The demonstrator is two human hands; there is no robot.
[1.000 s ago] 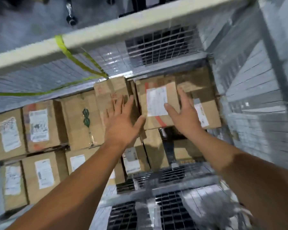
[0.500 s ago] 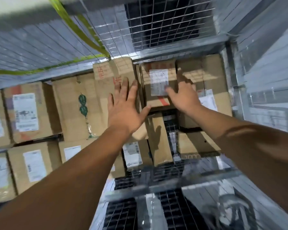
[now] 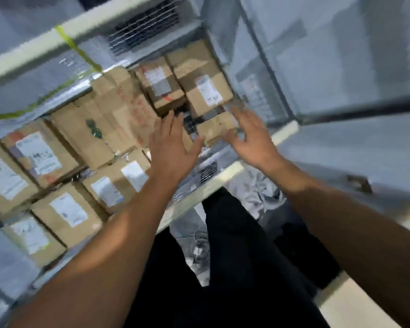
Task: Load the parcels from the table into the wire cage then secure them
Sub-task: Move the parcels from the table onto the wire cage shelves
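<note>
From my seat both hands are bare and hold nothing. The left hand [image 3: 173,150] has its fingers [image 3: 168,119] straight and a little spread. The right hand [image 3: 255,144] is splayed wider, palm down.

They hover over the right near corner of the wire cage [image 3: 225,176], just inside its near rail. The small brown parcel [image 3: 214,127] lies low in that corner, directly between them. Its long axis runs roughly from one hand across to the other, along the near rail. The right hand looks nearer, its fingertips over the parcel's right end, and the left thumb sits just beside the left end. The frame is smeared by motion, so I cannot tell whether either hand touches the cardboard.

Just beyond the parcel, toward the far right corner, two labelled parcels [image 3: 162,85] [image 3: 210,91] stand side by side. A taller parcel with red marking [image 3: 126,107] rises close to the left hand. More labelled parcels [image 3: 64,209] fill the cage's left side.

A yellow-green strap [image 3: 79,52] hangs from the far rail, slack and well apart from both hands, so I judge securing not yet begun. Any squaring-up of the small parcel would be cramped, with the tall parcel on one side and the right mesh wall on the other.
</note>
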